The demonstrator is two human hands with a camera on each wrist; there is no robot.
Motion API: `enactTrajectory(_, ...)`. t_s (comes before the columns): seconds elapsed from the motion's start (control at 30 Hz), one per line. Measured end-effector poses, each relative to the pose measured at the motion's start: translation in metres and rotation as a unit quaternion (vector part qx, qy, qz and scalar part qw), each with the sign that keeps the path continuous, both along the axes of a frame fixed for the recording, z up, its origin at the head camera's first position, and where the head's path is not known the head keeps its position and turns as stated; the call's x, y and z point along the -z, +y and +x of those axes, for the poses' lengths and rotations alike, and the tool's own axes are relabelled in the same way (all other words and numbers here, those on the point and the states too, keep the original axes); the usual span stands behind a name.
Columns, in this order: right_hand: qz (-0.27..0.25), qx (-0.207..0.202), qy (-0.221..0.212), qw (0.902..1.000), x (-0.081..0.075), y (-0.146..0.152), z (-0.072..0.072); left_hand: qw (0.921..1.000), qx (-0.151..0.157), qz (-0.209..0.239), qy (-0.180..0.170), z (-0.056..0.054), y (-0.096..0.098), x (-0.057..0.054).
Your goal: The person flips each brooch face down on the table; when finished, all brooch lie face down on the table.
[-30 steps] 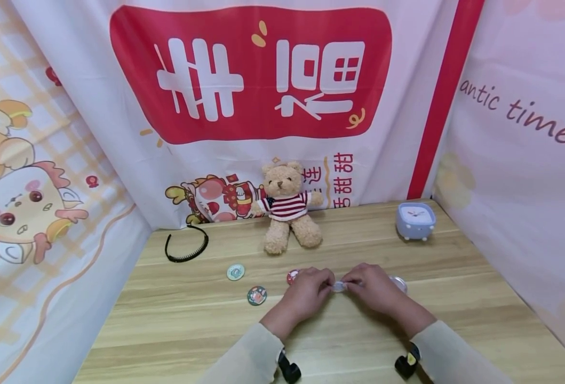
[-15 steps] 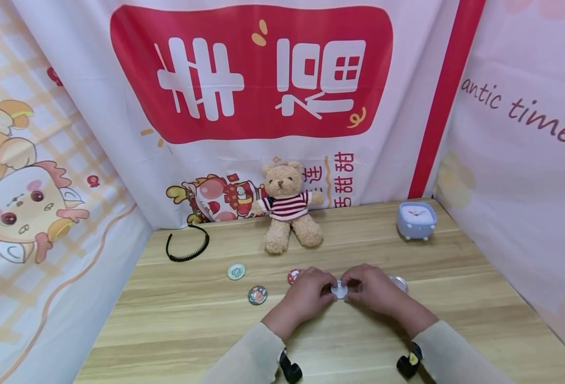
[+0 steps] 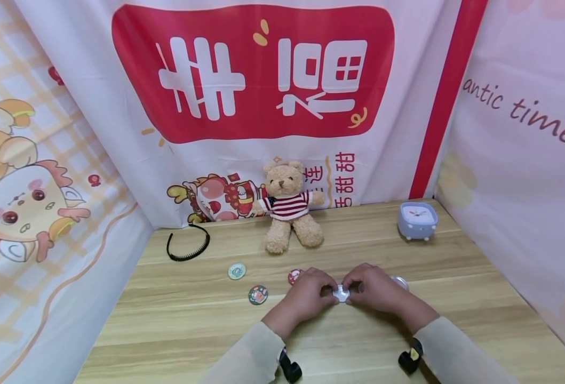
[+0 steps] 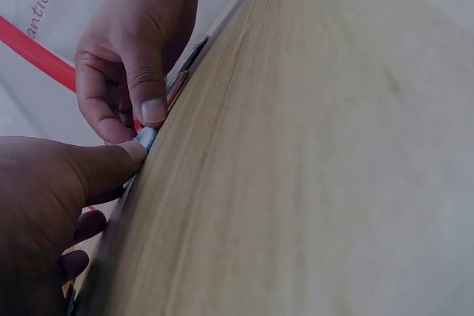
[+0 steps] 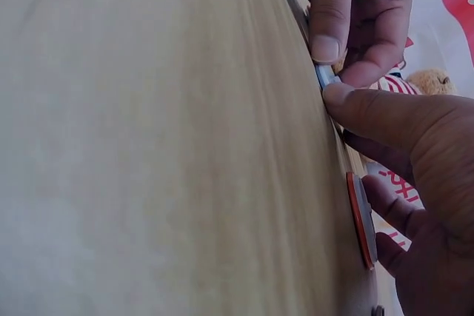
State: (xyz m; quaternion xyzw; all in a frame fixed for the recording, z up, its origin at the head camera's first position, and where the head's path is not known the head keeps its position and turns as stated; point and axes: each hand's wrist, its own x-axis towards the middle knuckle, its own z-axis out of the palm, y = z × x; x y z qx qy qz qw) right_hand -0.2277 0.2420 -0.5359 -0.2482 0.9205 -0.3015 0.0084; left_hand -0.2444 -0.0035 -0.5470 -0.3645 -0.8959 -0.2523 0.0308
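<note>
A: Where is the silvery disc to be found?

B: It is held between both hands, slightly right of the middle of the tabletop, well in from the far edge. Its left rim is pinched by the left hand, its right rim by the right hand; the spare fingers are loosely bent.

A: How is it likely to handle?

B: Light and stiff, it may be judged, and perhaps slippery if the face is smooth. It is best taken by opposite rims.

A: What is added by the wrist views?

B: The disc is shown edge-on, thin and low over the wood; whether the wood is touched cannot be told. By the right wrist camera an orange-red rim is revealed on the round piece beside the right hand. Only from the head are the mint badge and dark badge plainly seen, toward the left edge, and the blue clock by the far right corner.
</note>
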Motion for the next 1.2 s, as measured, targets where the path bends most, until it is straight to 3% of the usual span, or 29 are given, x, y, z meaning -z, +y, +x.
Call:
enactTrajectory(0.47,0.019,-0.008,-0.008,0.9998,0.000,-0.001,-0.001,0.9999,-0.009,-0.012,-0.006,0.000,-0.003,-0.001)
enactTrajectory(0.73,0.031,-0.004,-0.006,0.9995,-0.003,0.000,-0.001,0.9967,-0.072,0.013,-0.035,-0.010,-0.039,-0.010)
enactTrajectory(0.87,0.033,-0.007,-0.002,0.9994,-0.005,0.002,-0.001,0.9914,-0.106,0.037,-0.068,-0.017,-0.057,-0.010)
enactTrajectory(1.03,0.030,-0.006,-0.002,0.9995,-0.004,0.005,0.000,0.9841,-0.134,0.059,-0.101,-0.023,-0.067,-0.006)
enactTrajectory(1.2,0.025,-0.005,-0.008,0.9996,-0.002,0.001,-0.001,0.9806,-0.152,0.052,-0.113,-0.026,-0.072,-0.004)
